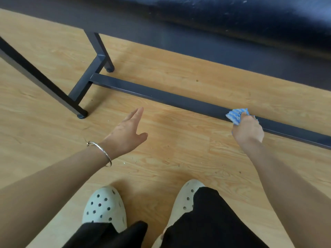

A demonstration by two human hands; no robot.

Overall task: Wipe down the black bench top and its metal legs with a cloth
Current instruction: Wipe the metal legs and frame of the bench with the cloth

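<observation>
The wooden floor [179,158] between the shoes [104,206] and the low rail [170,100] lies open, and the left hand [128,133] hangs over it with fingers straight, touching nothing. The rail runs low along the floor from the legs [100,49] at left to the right edge, blocking a straight reach under the table [250,15]. The right hand [248,130], gripping the cloth [236,116], sits on the rail. Beyond the rail a strip of bare floor shows below the table edge. At left, two legs and their short cross piece [87,79] crowd the corner, with floor showing between them.
</observation>
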